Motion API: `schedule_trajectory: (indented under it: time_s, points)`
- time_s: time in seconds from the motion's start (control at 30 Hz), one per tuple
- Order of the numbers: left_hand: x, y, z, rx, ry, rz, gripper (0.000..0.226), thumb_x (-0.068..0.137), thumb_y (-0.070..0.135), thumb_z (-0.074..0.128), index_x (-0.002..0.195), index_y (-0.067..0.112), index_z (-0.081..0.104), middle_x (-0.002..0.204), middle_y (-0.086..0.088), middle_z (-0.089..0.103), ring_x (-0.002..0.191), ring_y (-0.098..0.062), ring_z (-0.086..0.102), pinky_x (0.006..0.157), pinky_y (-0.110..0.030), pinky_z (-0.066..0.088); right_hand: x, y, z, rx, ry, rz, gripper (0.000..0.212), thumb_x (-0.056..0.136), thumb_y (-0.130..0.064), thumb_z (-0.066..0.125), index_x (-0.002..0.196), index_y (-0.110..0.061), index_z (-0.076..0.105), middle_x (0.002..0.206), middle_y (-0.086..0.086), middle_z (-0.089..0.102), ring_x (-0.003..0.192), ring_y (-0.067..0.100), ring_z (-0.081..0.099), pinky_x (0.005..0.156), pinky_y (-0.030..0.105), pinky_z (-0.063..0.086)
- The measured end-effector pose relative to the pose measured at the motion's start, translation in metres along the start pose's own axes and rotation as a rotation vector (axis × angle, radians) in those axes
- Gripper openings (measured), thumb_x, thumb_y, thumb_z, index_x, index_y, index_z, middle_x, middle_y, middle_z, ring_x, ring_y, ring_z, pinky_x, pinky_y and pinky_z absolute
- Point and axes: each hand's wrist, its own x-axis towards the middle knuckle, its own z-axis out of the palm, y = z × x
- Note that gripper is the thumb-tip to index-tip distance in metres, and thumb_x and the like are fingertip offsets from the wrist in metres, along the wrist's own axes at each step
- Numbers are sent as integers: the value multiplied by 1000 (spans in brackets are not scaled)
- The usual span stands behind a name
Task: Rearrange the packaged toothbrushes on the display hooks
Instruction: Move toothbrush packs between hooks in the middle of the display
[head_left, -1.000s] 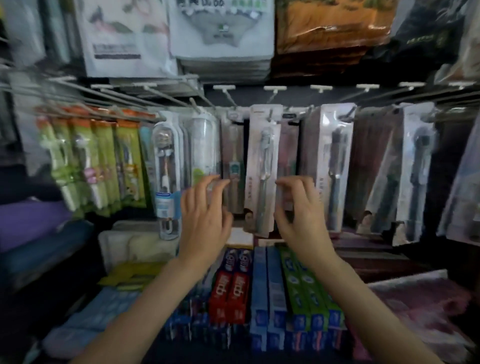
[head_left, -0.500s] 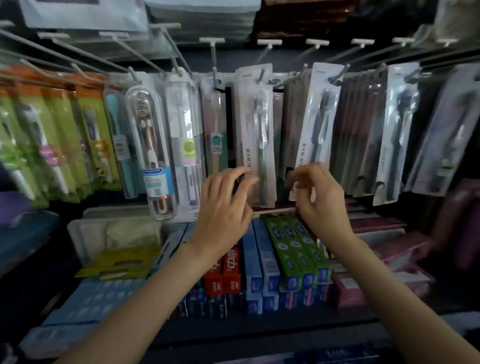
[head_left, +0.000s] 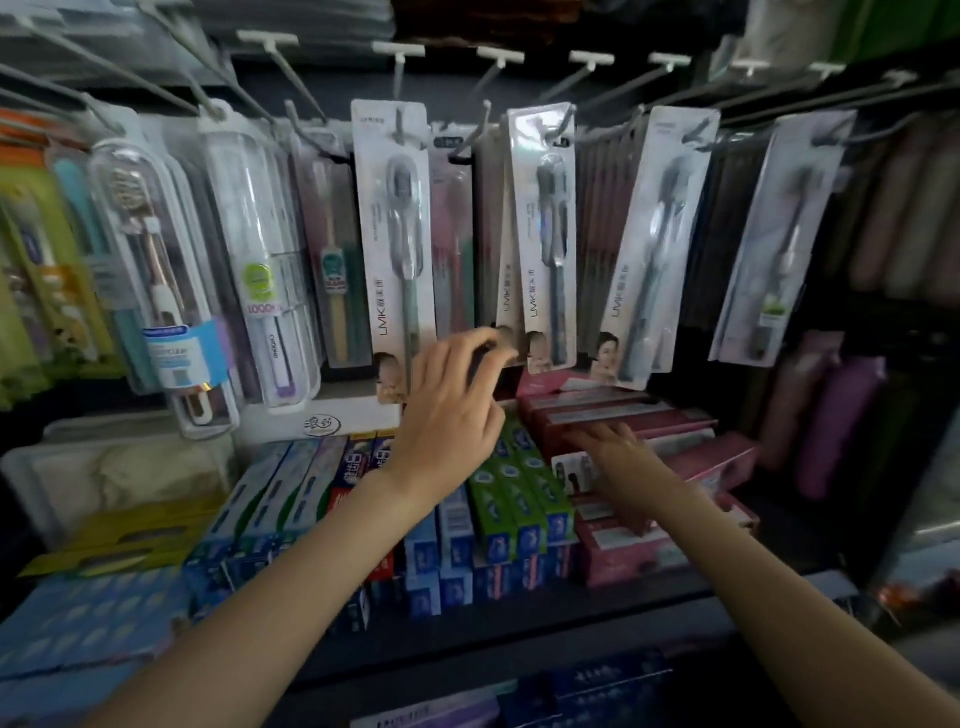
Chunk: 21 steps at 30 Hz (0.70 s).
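The left hand (head_left: 451, 410) was raised to the lower ends of the hanging toothbrush packs (head_left: 395, 249), its fingers curled and its fingertips closed on the bottom edge of a pack hanging between the two front white cards; exactly which pack it pinched was hard to tell, since the fingers covered that edge. The right hand (head_left: 610, 449) lay lower and to the right, palm down, its fingers fairly straight and resting on the top of the stacked pink boxes (head_left: 623, 410) on the shelf; it gripped nothing. The packs hung from the wire display hooks (head_left: 397, 83) in a row across the rack, each with its long axis running top to bottom, brush head up near the hook and handle pointing down. The white card just left of the left hand hung nearly straight, the next white card (head_left: 545, 239) to its right hung much the same, and the one further right (head_left: 654, 244) was tilted, its lower end swung toward the left. Under the packs, green, blue and red toothpaste boxes (head_left: 519, 499) lay side by side on the shelf, their ends facing out.
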Motion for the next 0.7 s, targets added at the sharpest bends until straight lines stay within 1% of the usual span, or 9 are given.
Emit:
schedule_trajectory:
  time_s: [0.1,0.17,0.27,0.33,0.37,0.43,0.53,0.6,0.7]
  points:
    - [-5,6,7,-4,-19,18,37,81,12,38,117,11,46,121,-12,48,111,-28,42,95,-37,31,8,-8,5,-123,10,-32,50,91,-14,45,139,-27,37,148,5,20,131,32,24,102,44,30]
    - [-8,6,9,-4,-40,11,37,81,13,37,117,12,46,121,-12,48,112,-28,43,96,-38,33,9,-7,4,-98,62,-53,41,91,-18,49,131,-22,47,143,7,30,129,30,29,101,42,30]
    - [-7,6,12,-52,-73,-20,36,83,15,39,118,12,46,120,-12,49,112,-28,45,96,-38,37,8,1,-4,214,311,-139,22,87,-17,57,107,-8,58,113,10,54,111,32,50,83,39,44]
    - [-5,10,15,-119,-82,21,34,85,18,43,118,11,47,118,-9,48,111,-23,45,96,-31,37,2,2,-17,326,498,-250,13,85,-16,57,95,-7,58,97,11,57,92,35,58,64,42,50]
    - [-3,14,18,-160,-90,44,32,87,19,45,118,10,49,117,-7,47,110,-19,46,96,-28,36,-2,1,-25,361,595,-301,15,86,-20,54,92,-7,58,92,10,57,84,34,59,58,41,50]
    - [4,21,20,-251,-95,53,29,89,20,49,116,9,53,111,-5,52,102,-14,47,90,-24,38,-12,-5,-44,469,717,-377,24,88,-27,50,93,-7,61,86,6,57,76,26,58,58,36,48]
    - [28,26,9,-352,-1,52,24,87,24,51,101,8,62,92,0,62,91,-10,45,79,-18,37,-22,-11,-72,670,830,-421,24,85,-30,55,94,-10,66,81,-10,53,73,4,53,66,16,46]
    - [49,25,-7,-373,52,93,24,86,26,50,93,9,64,87,8,58,88,-8,44,77,-13,34,-26,-6,-88,893,761,-388,22,84,-35,56,92,-17,67,85,-11,58,78,1,57,73,12,45]
    - [78,17,-39,-486,111,63,19,85,21,51,94,10,63,92,11,55,91,-6,52,81,-13,40,-30,5,-108,1298,391,-349,38,93,-40,44,101,-11,68,107,3,67,106,11,61,96,28,44]
